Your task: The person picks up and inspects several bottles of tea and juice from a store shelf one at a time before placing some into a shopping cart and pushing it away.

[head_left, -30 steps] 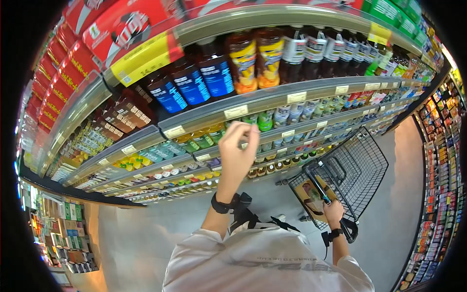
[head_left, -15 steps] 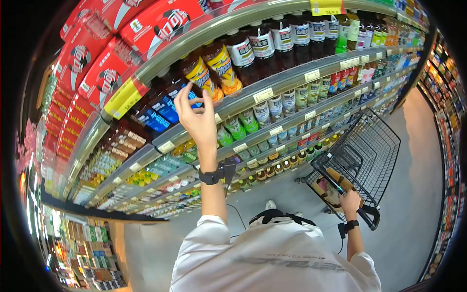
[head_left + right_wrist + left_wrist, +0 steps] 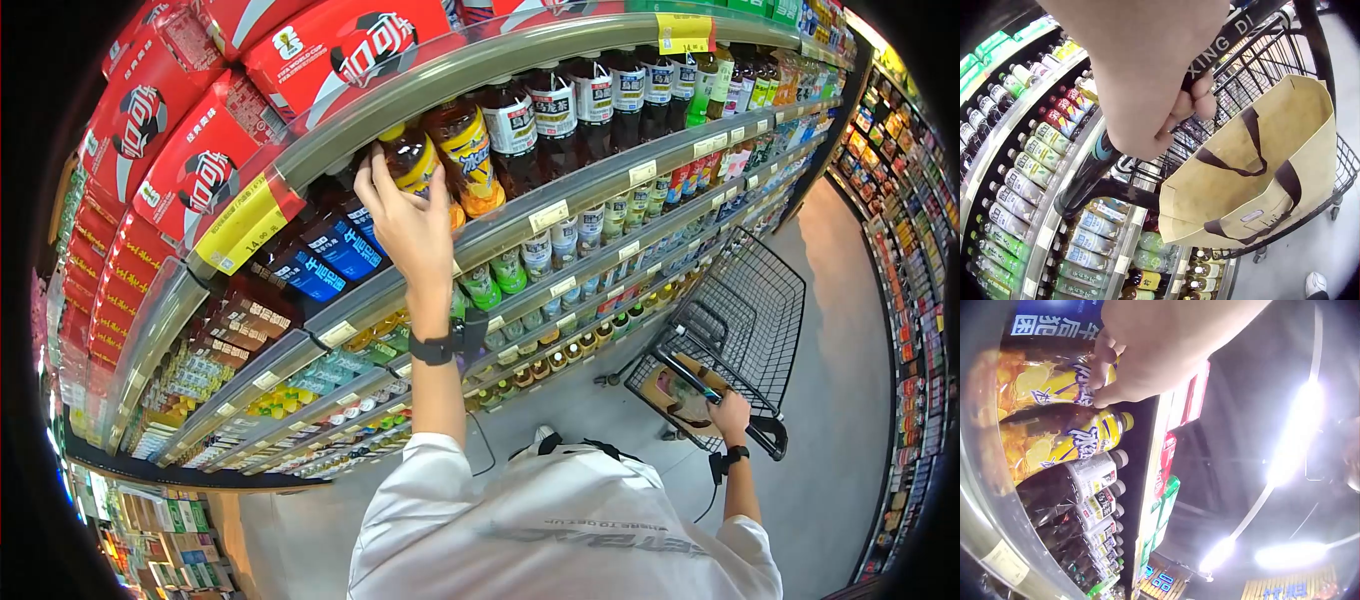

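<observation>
My left hand (image 3: 410, 225) reaches into the upper bottle shelf. Its thumb and fingers grip the upper part of an iced tea bottle (image 3: 415, 165) with a yellow label; the hand hides part of that bottle. A matching iced tea bottle (image 3: 467, 160) stands just to the right, and blue-labelled bottles (image 3: 335, 245) are on the left. Low at the right, my right hand (image 3: 732, 415) holds the black handle (image 3: 1222, 44) of a shopping cart (image 3: 755, 310). In the right wrist view its fingers curl round the bar.
A brown paper bag (image 3: 1241, 215) with dark handles sits upright at the cart's handle end, its top open. Red drink cartons (image 3: 345, 50) are stacked above the bottles. A raised lip (image 3: 590, 180) runs along the shelf front. Grey floor (image 3: 820, 380) lies beside the cart.
The left hand has risen to the upper shelf, moving left, and its fingers have closed round the yellow-labelled iced tea bottle. The right hand has stayed on the cart handle.
</observation>
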Motion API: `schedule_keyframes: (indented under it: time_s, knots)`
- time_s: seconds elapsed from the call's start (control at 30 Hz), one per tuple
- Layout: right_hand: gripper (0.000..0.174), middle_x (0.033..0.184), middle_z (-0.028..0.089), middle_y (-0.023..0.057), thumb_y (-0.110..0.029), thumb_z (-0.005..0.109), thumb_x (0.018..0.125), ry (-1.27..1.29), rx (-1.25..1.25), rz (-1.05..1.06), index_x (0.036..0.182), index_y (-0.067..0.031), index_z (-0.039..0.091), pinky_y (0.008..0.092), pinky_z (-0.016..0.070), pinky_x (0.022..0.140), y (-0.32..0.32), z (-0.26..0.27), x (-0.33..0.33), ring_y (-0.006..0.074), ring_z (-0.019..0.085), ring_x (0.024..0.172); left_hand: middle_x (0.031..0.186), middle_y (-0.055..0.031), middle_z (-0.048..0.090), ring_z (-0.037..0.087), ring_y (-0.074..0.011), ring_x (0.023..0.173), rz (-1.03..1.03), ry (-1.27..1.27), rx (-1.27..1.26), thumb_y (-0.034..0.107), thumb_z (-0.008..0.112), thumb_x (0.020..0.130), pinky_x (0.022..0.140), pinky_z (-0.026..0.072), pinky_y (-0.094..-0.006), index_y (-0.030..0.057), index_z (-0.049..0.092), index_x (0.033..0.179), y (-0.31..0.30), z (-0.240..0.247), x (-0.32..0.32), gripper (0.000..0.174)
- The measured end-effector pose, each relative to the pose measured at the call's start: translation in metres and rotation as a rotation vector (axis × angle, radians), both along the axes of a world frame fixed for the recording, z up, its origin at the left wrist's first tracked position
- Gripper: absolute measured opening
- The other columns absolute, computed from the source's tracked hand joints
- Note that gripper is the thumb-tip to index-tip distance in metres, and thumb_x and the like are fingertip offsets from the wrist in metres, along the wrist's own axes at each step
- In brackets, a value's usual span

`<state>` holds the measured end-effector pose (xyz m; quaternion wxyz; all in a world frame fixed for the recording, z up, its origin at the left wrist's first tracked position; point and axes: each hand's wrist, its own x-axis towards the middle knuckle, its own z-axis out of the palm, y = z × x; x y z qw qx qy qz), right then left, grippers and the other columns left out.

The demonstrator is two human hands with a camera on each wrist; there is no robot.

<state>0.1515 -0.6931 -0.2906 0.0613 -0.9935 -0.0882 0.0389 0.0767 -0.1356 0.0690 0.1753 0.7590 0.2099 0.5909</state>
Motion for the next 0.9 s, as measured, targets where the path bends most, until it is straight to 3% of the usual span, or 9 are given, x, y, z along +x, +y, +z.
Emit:
schedule_keyframes:
  time_s: [0.1,0.23,0.37,0.47,0.5,0.6,0.7,0.83,0.9]
  knots:
    - [0.039,0.089,0.075,0.0223,-0.039,0.079,0.076,0.008,-0.047,-0.025,0.097,-0.0064,0.080,0.0484,0.0591,0.080,0.007,0.008,-0.001,0.0396,0.073,0.085,0.145,-0.0151,0.048,0.056,-0.0122,0.059,-0.094,-0.087,-0.005,0.004,0.085,0.083,0.063,0.0514,-0.0296,0.0021,0.041,0.158,-0.012,-0.007,-0.012,0.087]
    - [0.041,0.094,0.075,0.0229,-0.036,0.079,0.076,0.044,-0.020,-0.026,0.102,-0.0049,0.078,0.0494,0.0581,0.082,0.010,0.008,-0.001,0.0407,0.072,0.089,0.139,-0.0118,0.053,0.060,-0.0101,0.063,-0.138,-0.133,0.062,0.002,0.089,0.076,0.060,0.0514,-0.0259,0.0068,0.062,0.143,-0.016,-0.020,-0.031,0.073]
    - [0.042,0.097,0.075,0.0225,-0.032,0.078,0.077,0.101,0.005,-0.019,0.108,-0.0036,0.076,0.0505,0.0571,0.085,0.021,0.019,-0.004,0.0417,0.072,0.091,0.145,-0.0171,0.062,0.067,-0.0096,0.069,-0.376,-0.073,0.118,-0.008,0.086,0.073,0.059,0.0537,-0.0212,0.0063,0.063,0.138,-0.011,-0.035,-0.043,0.071]
    - [0.044,0.094,0.074,0.0223,-0.033,0.079,0.078,0.134,0.186,0.037,0.108,-0.0017,0.075,0.0485,0.0561,0.084,0.030,0.028,-0.004,0.0408,0.071,0.092,0.144,-0.0188,0.063,0.074,-0.0252,0.103,-0.378,-0.105,0.291,-0.008,0.085,0.072,0.070,0.0599,-0.0268,0.0051,0.064,0.135,-0.007,-0.047,-0.050,0.068]
    - [0.045,0.093,0.073,0.0223,-0.033,0.080,0.078,0.145,0.265,0.059,0.108,-0.0008,0.074,0.0475,0.0556,0.083,0.032,0.033,-0.005,0.0403,0.070,0.092,0.142,-0.0220,0.063,0.069,-0.0343,0.119,-0.411,-0.080,0.242,-0.007,0.082,0.074,0.084,0.0619,-0.0330,0.0045,0.065,0.134,-0.010,-0.047,-0.060,0.063]
    - [0.048,0.106,0.068,0.0229,-0.030,0.081,0.083,0.084,0.376,0.122,0.114,0.0035,0.065,0.0438,0.0533,0.087,0.051,0.065,-0.015,0.0396,0.066,0.103,0.145,-0.0299,0.055,0.064,-0.0431,0.124,-0.496,-0.143,0.316,-0.003,0.082,0.076,0.104,0.0560,-0.0455,0.0050,0.058,0.141,-0.013,-0.042,-0.077,0.070]
    - [0.051,0.124,0.062,0.0223,-0.023,0.076,0.091,-0.025,0.491,0.127,0.129,0.0042,0.056,0.0435,0.0529,0.095,0.084,0.101,-0.028,0.0375,0.064,0.112,0.143,-0.0265,0.057,0.070,-0.0315,0.108,-0.614,-0.203,0.115,0.004,0.091,0.071,0.086,0.0602,-0.0358,-0.0013,0.058,0.140,-0.031,-0.035,-0.078,0.076]
    - [0.067,0.133,0.061,0.0197,-0.027,0.077,0.091,0.065,0.768,0.243,0.145,0.0018,0.049,0.0430,0.0477,0.107,0.144,0.159,-0.048,0.0310,0.061,0.123,0.135,-0.0151,0.065,0.064,-0.0045,0.080,-0.987,-0.180,-0.565,0.009,0.092,0.078,0.051,0.0399,-0.0153,-0.0040,0.051,0.145,-0.047,-0.061,-0.067,0.080]
    - [0.079,0.141,0.059,0.0184,-0.029,0.078,0.091,0.151,0.913,0.377,0.155,-0.0003,0.040,0.0424,0.0442,0.113,0.180,0.188,-0.066,0.0291,0.057,0.132,0.130,-0.0122,0.067,0.065,-0.0046,0.081,-1.129,-0.066,-0.761,0.008,0.087,0.084,0.055,0.0432,-0.0163,-0.0031,0.048,0.147,-0.050,-0.075,-0.047,0.075]
